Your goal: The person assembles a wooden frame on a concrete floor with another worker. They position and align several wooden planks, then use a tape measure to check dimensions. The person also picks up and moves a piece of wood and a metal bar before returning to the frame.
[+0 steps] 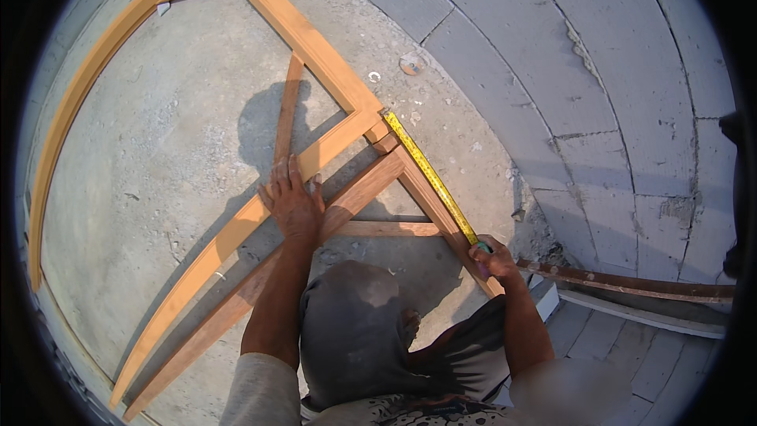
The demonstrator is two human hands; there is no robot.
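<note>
My left hand [293, 201] rests with fingers spread on a long wooden beam [236, 229] of the lighter wooden frame. In my right hand [494, 259] is a tape measure [482, 249], its case mostly hidden by my closed fingers. Its yellow blade [430, 173] is drawn out along the side of a darker wooden frame [430, 197]. The blade's far end lies at the corner of the lighter frame [371, 110]. A thin diagonal brace [289, 110] crosses that frame's inner corner, and another brace [386, 229] spans the darker frame's corner.
Both frames lie on a rough concrete floor [158, 142] with scattered debris. A grey block wall [552, 71] runs along the right. A rusty metal bar [631, 284] and a pale strip [639, 314] extend at the lower right. My knees are bent close to the darker frame.
</note>
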